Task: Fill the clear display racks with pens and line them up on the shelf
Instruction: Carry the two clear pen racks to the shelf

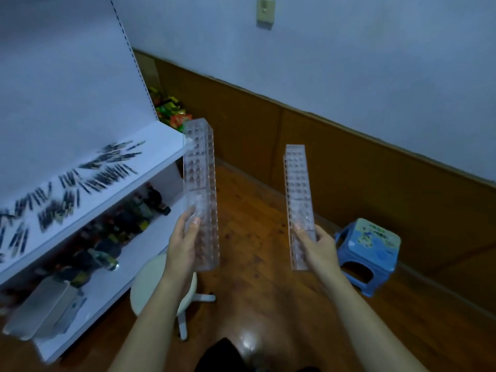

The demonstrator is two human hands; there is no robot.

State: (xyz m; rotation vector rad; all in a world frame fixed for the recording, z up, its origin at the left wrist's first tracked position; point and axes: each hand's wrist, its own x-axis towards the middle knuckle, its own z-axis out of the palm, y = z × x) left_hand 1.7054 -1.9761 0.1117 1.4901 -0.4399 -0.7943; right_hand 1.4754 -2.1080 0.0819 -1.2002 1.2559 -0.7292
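– Counting first: how many are in hand, and where?
– Two. The left hand [185, 242] is gripping the near end of one clear rack [200, 183], with the thumb lying on the top face and the fingers curling around the far side. The right hand [315, 247] is gripping the near end of a second clear rack [298, 194] in the same way. Both are being held in the air over the wooden floor [255, 210], pointing away from the person, well apart, just right of the shelf end.
– Contents?
– Rows of open holes are showing through both.
– Pens?
– The pens [80, 183] are lying loose in scattered clusters on the upper shelf [161, 140]; they are too blurred for counting.
– Other items?
– Two stools are standing on the floor: one white round stool [150, 280] under the left forearm, one blue stool [367, 253] to the right.
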